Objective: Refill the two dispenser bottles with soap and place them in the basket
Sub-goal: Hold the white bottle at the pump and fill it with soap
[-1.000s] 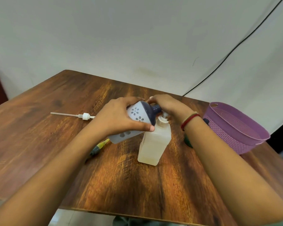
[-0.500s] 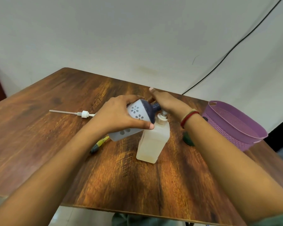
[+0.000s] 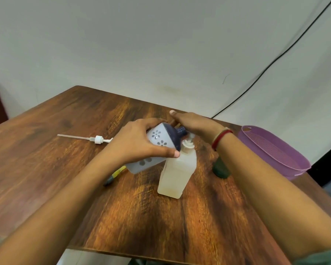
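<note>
My left hand (image 3: pixel 139 144) grips a white dispenser bottle (image 3: pixel 159 138) with a navy top and flower prints. It is tilted, with its open neck pointing right, just above the pump. A clear soap bottle (image 3: pixel 177 173) with a white pump stands upright on the wooden table (image 3: pixel 208 226). My right hand (image 3: pixel 197 124) lies flat over the pump and the navy neck with its fingers straight. What is under its palm is hidden. The purple basket (image 3: pixel 266 155) stands at the right edge of the table.
A white pump head with a long tube (image 3: pixel 98 139) lies on the table to the left. A yellow and dark stick-like item (image 3: pixel 115 175) lies under my left wrist. A dark green object (image 3: pixel 220 170) stands behind my right forearm. A black cable (image 3: pixel 275 62) runs along the wall.
My right hand's fingers went from curled at the navy neck to stretched flat over it. My left hand keeps the bottle tilted in the same place.
</note>
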{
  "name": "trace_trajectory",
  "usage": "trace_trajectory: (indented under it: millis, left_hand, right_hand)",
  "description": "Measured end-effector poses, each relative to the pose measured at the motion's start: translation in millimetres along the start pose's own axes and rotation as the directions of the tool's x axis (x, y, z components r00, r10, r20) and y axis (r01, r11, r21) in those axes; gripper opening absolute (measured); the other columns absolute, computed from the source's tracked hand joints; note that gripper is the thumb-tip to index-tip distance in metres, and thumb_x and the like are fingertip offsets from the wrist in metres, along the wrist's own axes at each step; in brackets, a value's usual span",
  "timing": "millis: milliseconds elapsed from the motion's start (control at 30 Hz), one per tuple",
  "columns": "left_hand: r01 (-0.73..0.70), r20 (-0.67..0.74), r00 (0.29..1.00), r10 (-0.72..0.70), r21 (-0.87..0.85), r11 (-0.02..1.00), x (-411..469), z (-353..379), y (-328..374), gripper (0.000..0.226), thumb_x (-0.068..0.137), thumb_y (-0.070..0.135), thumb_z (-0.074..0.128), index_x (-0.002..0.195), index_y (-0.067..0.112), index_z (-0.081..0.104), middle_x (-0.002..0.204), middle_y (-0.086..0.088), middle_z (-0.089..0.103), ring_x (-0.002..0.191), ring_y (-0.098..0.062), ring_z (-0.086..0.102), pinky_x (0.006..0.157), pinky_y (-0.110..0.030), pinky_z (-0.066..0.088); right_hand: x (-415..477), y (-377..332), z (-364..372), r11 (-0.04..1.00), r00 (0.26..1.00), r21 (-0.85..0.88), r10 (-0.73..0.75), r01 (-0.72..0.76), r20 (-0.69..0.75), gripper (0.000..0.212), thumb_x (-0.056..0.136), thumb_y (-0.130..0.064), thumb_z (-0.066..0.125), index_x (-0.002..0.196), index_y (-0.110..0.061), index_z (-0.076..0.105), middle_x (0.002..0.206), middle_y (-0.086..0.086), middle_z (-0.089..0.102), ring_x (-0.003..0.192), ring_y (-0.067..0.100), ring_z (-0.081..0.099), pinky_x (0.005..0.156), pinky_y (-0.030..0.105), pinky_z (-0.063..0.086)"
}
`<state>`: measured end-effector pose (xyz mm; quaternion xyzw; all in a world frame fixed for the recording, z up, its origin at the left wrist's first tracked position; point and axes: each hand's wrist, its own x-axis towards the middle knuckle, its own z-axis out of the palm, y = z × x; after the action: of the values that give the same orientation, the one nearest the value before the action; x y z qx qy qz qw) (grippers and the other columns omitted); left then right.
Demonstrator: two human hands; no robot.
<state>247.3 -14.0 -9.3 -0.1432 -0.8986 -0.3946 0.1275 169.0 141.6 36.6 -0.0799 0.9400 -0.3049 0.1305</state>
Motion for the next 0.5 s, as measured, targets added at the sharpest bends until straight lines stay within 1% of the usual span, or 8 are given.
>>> trace_trajectory:
  millis: [33,100,133,167,267,367,433,500]
  left_hand:
    - [-0.001,-0.011,1.000,0.001,-0.008,1.000,0.1,0.8,0.5,0.077,0.042,0.083,0.060,0.106,0.042,0.056,0.090,0.016,0.063,0.079,0.000,0.059,0.068,-0.027,0.053]
    - [-0.005,-0.016,1.000,0.005,-0.022,1.000,0.6,3.3,0.0,0.074,0.042,0.083,0.060,0.105,0.046,0.054,0.091,0.017,0.063,0.080,0.001,0.059,0.069,-0.026,0.053]
    - [-0.010,-0.007,1.000,0.010,-0.023,1.000,0.9,4.7,0.1,0.073,0.042,0.083,0.060,0.105,0.046,0.053,0.091,0.017,0.063,0.081,0.001,0.059,0.069,-0.026,0.052]
    - [-0.011,0.003,1.000,0.011,-0.019,1.000,0.8,5.9,0.3,0.074,0.042,0.082,0.061,0.105,0.045,0.054,0.092,0.017,0.062,0.081,0.001,0.059,0.069,-0.026,0.052]
    - [0.000,0.028,1.000,-0.001,0.009,1.000,0.4,3.7,-1.0,0.084,0.042,0.081,0.063,0.113,0.037,0.057,0.095,0.016,0.062,0.084,-0.001,0.059,0.071,-0.026,0.051]
    - [-0.004,0.031,1.000,0.005,-0.019,1.000,-0.9,-0.4,-2.4,0.081,0.043,0.081,0.060,0.112,0.039,0.056,0.092,0.016,0.062,0.080,0.000,0.059,0.067,-0.023,0.051]
    - [-0.006,0.011,1.000,0.006,-0.033,0.999,-1.2,0.6,-3.4,0.076,0.044,0.081,0.060,0.110,0.042,0.055,0.090,0.018,0.061,0.079,0.000,0.059,0.065,-0.022,0.049]
    - [-0.003,-0.005,1.000,0.003,-0.049,0.999,-0.5,4.2,-5.0,0.072,0.044,0.081,0.061,0.106,0.046,0.053,0.090,0.019,0.061,0.079,0.001,0.058,0.066,-0.023,0.050]
  right_hand:
    - [0.7,0.3,-1.2,1.000,1.000,0.005,-0.007,0.007,0.009,0.055,0.102,-0.049,0.024,0.110,-0.012,0.064,0.097,-0.002,0.057,0.090,0.016,0.053,0.086,0.032,0.039]
    - [4.8,5.6,0.3,0.999,1.000,0.049,-0.005,0.005,-0.009,0.050,0.102,-0.047,0.026,0.094,-0.016,0.065,0.085,-0.004,0.057,0.078,0.012,0.053,0.072,0.029,0.039]
    - [5.0,7.6,2.3,0.997,1.000,0.074,0.005,-0.003,-0.029,0.048,0.103,-0.044,0.027,0.089,-0.016,0.064,0.082,-0.003,0.057,0.075,0.013,0.052,0.068,0.029,0.039]
    - [4.5,9.2,4.8,0.997,0.999,0.077,0.010,-0.006,-0.048,0.048,0.103,-0.042,0.027,0.089,-0.015,0.064,0.082,-0.001,0.057,0.074,0.013,0.052,0.069,0.029,0.039]
    - [5.4,8.8,6.1,0.999,0.997,-0.015,-0.031,0.030,-0.068,0.049,0.104,-0.038,0.026,0.101,-0.010,0.066,0.090,0.004,0.060,0.076,0.012,0.054,0.075,0.030,0.040]
    - [4.8,4.4,0.7,0.998,0.999,-0.062,-0.028,0.027,-0.027,0.053,0.103,-0.044,0.025,0.111,-0.010,0.066,0.098,0.002,0.058,0.079,0.011,0.053,0.076,0.029,0.038]
    - [7.0,3.7,-0.6,0.997,0.999,-0.073,-0.035,0.033,-0.020,0.054,0.102,-0.046,0.025,0.107,-0.013,0.066,0.100,0.001,0.059,0.087,0.015,0.055,0.083,0.031,0.040]
    - [8.2,5.6,3.4,0.999,0.997,-0.008,-0.048,0.048,-0.060,0.050,0.103,-0.042,0.026,0.094,-0.015,0.067,0.094,0.002,0.062,0.086,0.018,0.058,0.081,0.032,0.044]
